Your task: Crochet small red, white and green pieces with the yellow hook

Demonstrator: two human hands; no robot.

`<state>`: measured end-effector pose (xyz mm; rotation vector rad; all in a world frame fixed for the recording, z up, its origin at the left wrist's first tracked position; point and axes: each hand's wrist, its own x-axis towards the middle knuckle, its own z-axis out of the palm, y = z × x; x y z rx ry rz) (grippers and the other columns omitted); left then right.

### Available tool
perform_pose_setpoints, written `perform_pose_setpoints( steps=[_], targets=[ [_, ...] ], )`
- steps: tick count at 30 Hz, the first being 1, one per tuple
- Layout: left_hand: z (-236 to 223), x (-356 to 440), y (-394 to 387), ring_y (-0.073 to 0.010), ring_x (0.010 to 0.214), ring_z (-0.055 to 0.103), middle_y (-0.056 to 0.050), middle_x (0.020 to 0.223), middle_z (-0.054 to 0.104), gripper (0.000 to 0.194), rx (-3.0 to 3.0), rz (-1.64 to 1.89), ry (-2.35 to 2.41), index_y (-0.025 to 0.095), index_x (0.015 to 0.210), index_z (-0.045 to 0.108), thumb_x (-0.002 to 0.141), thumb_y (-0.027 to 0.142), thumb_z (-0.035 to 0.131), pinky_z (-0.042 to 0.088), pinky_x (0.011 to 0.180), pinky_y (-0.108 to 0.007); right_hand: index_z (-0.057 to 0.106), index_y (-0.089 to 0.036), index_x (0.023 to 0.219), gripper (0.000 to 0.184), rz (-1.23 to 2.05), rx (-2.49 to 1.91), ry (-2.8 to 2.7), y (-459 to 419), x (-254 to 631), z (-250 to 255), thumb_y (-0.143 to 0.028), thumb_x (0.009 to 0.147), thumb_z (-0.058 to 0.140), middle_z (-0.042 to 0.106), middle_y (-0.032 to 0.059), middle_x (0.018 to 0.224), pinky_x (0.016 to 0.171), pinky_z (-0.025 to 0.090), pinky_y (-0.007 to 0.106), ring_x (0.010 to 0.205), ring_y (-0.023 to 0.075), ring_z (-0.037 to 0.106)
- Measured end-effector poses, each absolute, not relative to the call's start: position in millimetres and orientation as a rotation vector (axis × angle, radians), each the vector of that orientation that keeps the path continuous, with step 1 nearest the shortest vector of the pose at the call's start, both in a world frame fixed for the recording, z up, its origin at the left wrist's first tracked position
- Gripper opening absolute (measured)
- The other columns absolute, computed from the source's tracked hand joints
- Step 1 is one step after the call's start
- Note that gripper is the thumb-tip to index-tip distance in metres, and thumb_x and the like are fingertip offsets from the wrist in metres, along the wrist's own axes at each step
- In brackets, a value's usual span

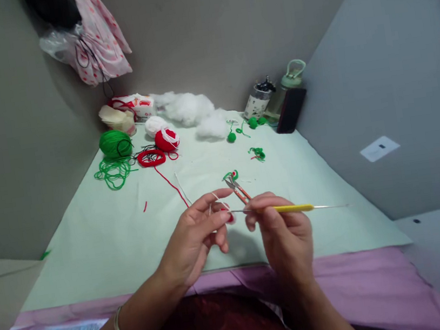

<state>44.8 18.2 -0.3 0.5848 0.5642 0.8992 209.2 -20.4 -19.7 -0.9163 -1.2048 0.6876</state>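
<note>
Between the thumb and fingers of my left hand point(197, 234) is a small red-and-white crochet piece point(231, 217), mostly hidden by the fingertips. White yarn point(222, 202) runs over the raised index finger. My right hand point(284, 227) grips a crochet hook point(295, 208) by its yellow handle; the metal tip reaches the piece at the left thumb. Just beyond the hands lie orange-handled thread snips point(240, 190), with a small green-and-red crochet bit point(232, 176) at their blades. Red yarn point(171, 185) trails across the table toward my left hand.
At back left stand a green yarn ball point(115, 143), a red-and-white ball point(167, 139) and a white ball point(155, 125). White stuffing point(190, 109) lies along the wall. A phone point(291, 110) leans by a bottle point(277, 105) at back right. Small green balls point(253, 122) lie nearby.
</note>
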Motion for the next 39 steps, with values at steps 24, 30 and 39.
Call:
perform_pose_setpoints(
  steps=[24, 30, 39],
  targets=[
    [-0.7, 38.7, 10.0, -0.0083, 0.063, 0.062, 0.001, 0.085, 0.066, 0.027, 0.868, 0.984, 0.741, 0.023, 0.113, 0.084, 0.086, 0.027, 0.086, 0.052, 0.058, -0.020, 0.075, -0.025, 0.110, 0.024, 0.602, -0.967, -1.451, -26.5, 213.6, -10.4, -0.018, 0.108, 0.051, 0.079, 0.0052, 0.098, 0.074, 0.062, 0.034, 0.080, 0.0174, 0.074],
    [-2.9, 45.4, 9.2, -0.0030, 0.049, 0.042, 0.004, 0.086, 0.062, 0.062, 0.662, 0.961, 0.667, 0.026, 0.137, 0.072, 0.079, 0.029, 0.092, 0.043, 0.041, -0.016, 0.073, -0.033, 0.133, 0.039, -0.071, -1.016, -1.890, -30.6, 213.5, -23.4, -0.014, 0.099, 0.066, 0.079, 0.0078, 0.110, 0.081, 0.065, 0.037, 0.099, 0.0249, 0.077],
    [3.9, 41.4, 10.8, 0.0032, 0.042, 0.023, 0.004, 0.088, 0.064, 0.058, 0.632, 0.884, 0.665, 0.021, 0.136, 0.068, 0.082, 0.026, 0.089, 0.019, 0.036, -0.013, 0.080, -0.024, 0.098, 0.019, 0.807, -0.876, -1.168, -19.9, 204.4, -18.8, -0.029, 0.105, 0.062, 0.072, 0.0037, 0.087, 0.065, 0.055, 0.031, 0.069, 0.0151, 0.064]
  ],
)
